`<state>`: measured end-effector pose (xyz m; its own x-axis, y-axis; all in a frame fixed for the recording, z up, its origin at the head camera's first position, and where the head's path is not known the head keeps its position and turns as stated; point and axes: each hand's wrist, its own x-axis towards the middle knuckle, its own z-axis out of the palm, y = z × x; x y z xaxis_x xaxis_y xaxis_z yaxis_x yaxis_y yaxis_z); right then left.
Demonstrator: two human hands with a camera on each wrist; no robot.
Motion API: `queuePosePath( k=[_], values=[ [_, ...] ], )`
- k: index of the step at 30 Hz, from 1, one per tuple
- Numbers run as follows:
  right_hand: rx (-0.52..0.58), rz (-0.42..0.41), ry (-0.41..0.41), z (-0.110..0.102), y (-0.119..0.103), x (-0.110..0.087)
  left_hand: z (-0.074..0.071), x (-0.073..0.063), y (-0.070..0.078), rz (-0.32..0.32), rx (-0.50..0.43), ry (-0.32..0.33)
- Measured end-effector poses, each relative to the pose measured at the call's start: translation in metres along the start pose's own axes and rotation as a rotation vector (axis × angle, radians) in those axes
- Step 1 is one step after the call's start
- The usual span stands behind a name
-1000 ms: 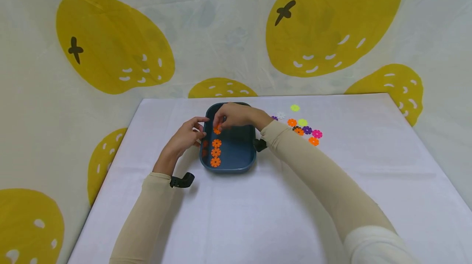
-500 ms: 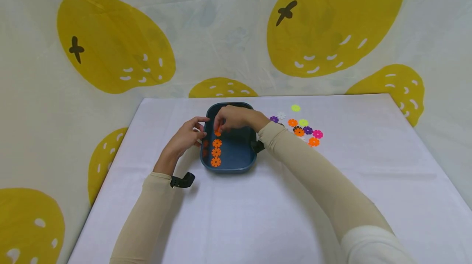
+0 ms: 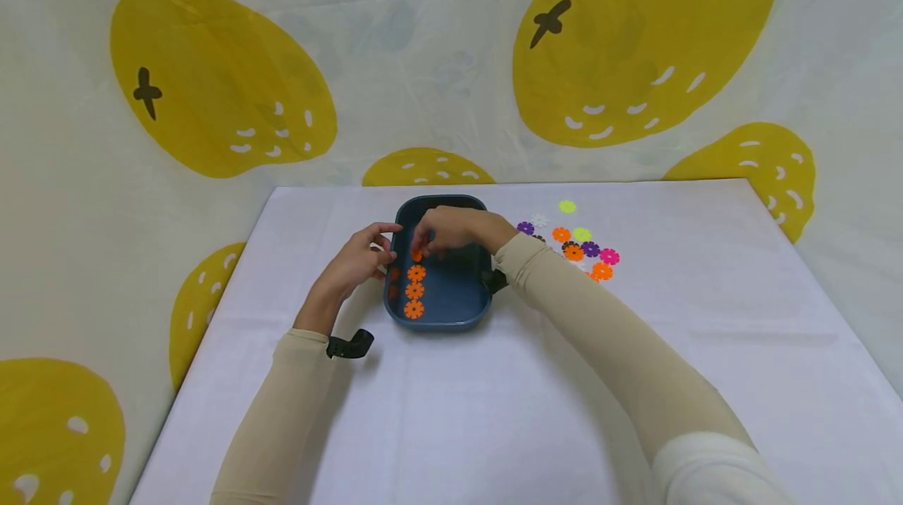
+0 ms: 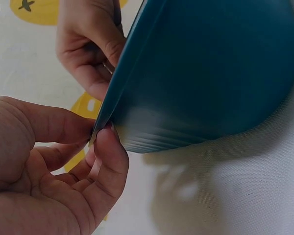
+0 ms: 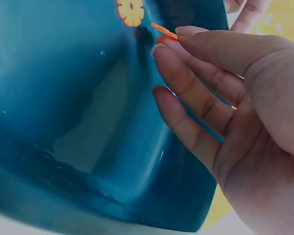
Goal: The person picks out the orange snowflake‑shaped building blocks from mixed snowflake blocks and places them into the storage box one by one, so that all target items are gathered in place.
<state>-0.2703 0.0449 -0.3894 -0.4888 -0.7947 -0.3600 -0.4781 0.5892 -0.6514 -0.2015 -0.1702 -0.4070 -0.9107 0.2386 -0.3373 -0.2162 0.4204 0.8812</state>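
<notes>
A dark blue tray (image 3: 451, 305) with raised walls stands on the white-covered table. My left hand (image 3: 355, 263) pinches its left rim between thumb and fingers; the left wrist view shows the left hand (image 4: 63, 161) at the tray wall (image 4: 196, 73). Inside the tray my right hand (image 3: 451, 229) pinches an orange flower-shaped disc (image 5: 164, 31) between thumb and index finger, tilted on edge just over the tray floor. Three orange notched discs (image 3: 415, 291) lie in a column along the tray's left side, below the held one. One flat orange disc (image 5: 131, 11) shows close to the fingertips.
Right of the tray lie several loose discs: yellow ones (image 3: 567, 207), purple (image 3: 590, 249), pink (image 3: 610, 256), orange (image 3: 602, 271) and white (image 3: 539, 220). The right forearm (image 3: 607, 332) passes over the table beside them. A curtain with yellow fruit shapes (image 3: 642, 42) hangs behind.
My right hand has lowered slightly toward the column of discs, with the orange disc tilting in its fingers. The left hand stays at the rim.
</notes>
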Motion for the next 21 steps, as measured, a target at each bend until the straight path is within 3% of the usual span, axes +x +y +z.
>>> queuePosePath(
  k=[10,21],
  values=[
    [0.045,0.017,-0.047,-0.0021,0.0036,-0.003,0.0007,0.0,0.0006,-0.007,0.0,0.006],
    [0.011,0.061,-0.068,-0.0018,0.0049,-0.0048,0.0018,0.0006,0.0004,-0.007,0.008,0.007]
  ],
)
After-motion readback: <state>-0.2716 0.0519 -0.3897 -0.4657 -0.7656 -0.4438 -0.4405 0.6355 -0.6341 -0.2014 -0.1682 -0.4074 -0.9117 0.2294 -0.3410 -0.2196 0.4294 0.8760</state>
